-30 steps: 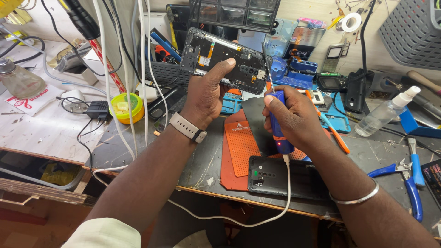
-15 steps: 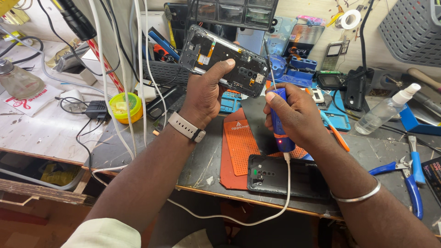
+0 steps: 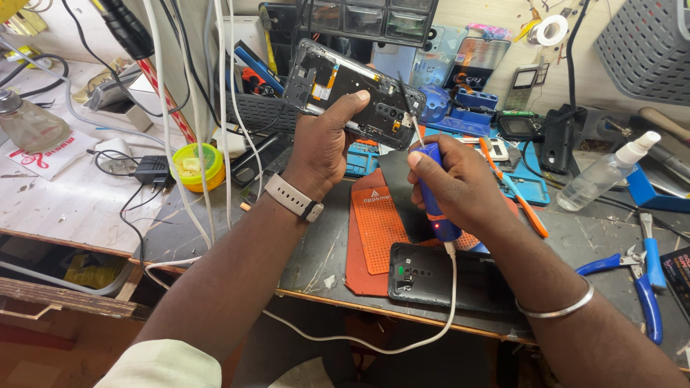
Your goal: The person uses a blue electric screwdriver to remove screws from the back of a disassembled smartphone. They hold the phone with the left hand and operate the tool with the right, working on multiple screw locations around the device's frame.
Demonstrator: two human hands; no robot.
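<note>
We grip the opened phone (image 3: 352, 90) in our left hand (image 3: 323, 147) above the bench – light, stiff, its bared boards fragile, so we judge the edges the safest hold. Our right hand (image 3: 460, 187) clasps the blue electric screwdriver (image 3: 433, 194). The yellow tub (image 3: 195, 165) holds something we cannot identify.

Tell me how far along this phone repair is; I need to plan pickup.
Done: the back cover is off, lying on the bench. In hand: the left hand holds the opened phone while the right hand aims a blue corded tool at it. Left: the cover is not yet refitted.
</note>
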